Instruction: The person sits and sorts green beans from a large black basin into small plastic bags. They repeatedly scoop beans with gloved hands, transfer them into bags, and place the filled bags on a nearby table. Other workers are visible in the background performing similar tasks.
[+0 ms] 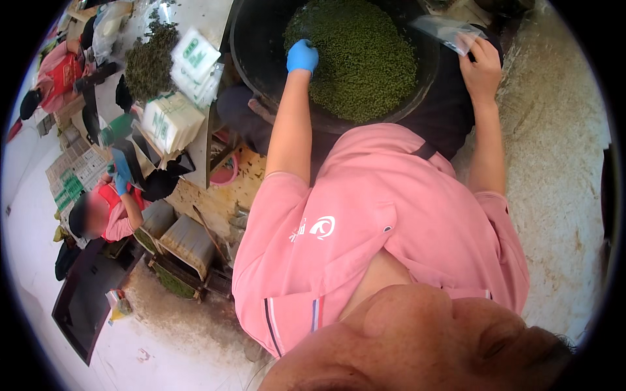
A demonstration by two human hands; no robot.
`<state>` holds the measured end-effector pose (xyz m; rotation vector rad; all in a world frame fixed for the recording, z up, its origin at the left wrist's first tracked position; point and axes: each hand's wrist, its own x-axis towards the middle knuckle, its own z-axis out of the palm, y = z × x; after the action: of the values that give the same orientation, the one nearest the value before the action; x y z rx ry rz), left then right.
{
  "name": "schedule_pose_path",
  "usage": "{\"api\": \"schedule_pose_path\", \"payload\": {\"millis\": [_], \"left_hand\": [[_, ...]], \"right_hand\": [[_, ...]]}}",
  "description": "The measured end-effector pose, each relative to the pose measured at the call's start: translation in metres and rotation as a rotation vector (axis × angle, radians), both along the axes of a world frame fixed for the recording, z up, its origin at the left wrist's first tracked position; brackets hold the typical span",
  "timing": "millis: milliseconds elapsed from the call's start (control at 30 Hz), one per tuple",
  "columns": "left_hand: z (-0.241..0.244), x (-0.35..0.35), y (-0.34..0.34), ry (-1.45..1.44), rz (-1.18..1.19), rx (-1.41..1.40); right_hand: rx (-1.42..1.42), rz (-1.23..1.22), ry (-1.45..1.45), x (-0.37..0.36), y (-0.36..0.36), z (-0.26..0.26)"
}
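Observation:
My left hand (pixel 301 56), in a blue glove, is at the left edge of a heap of small green pellets (pixel 364 66), its fingers curled; whether it holds any is hidden. The heap lies in a wide black round basin (pixel 254 61) across my lap. My bare right hand (pixel 479 63), to the right of the basin, pinches a clear plastic bag (pixel 447 32) between thumb and fingers. The bag extends over the basin's right rim and looks flat.
Left of the basin, a table (pixel 198 168) bears stacked printed bags (pixel 171 122), more loose bags (pixel 195 58) and a dark leafy pile (pixel 151 61). Two co-workers (pixel 115 205) sit beyond it. Bins (pixel 188 242) and a pink basin (pixel 227 171) stand lower left.

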<state>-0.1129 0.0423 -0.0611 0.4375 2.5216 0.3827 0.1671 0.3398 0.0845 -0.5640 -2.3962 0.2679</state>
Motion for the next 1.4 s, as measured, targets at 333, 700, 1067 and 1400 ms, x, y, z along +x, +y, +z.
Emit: {"api": "schedule_pose_path", "payload": {"millis": [333, 700, 1067, 1400], "left_hand": [[-0.073, -0.025, -0.019, -0.377, 0.284, 0.105], [-0.073, -0.017, -0.017, -0.325, 0.337, 0.276], [-0.053, -0.009, -0.011, -0.289, 0.48, 0.294], [0.075, 0.024, -0.018, -0.478, 0.349, 0.727]], "right_hand": [[0.014, 0.015, 0.049, 0.002, 0.007, -0.019], [0.033, 0.01, 0.041, 0.003, 0.007, -0.021], [0.023, 0.007, 0.042, 0.003, 0.006, -0.02], [0.034, 0.002, 0.05, 0.001, 0.005, -0.021]]}}
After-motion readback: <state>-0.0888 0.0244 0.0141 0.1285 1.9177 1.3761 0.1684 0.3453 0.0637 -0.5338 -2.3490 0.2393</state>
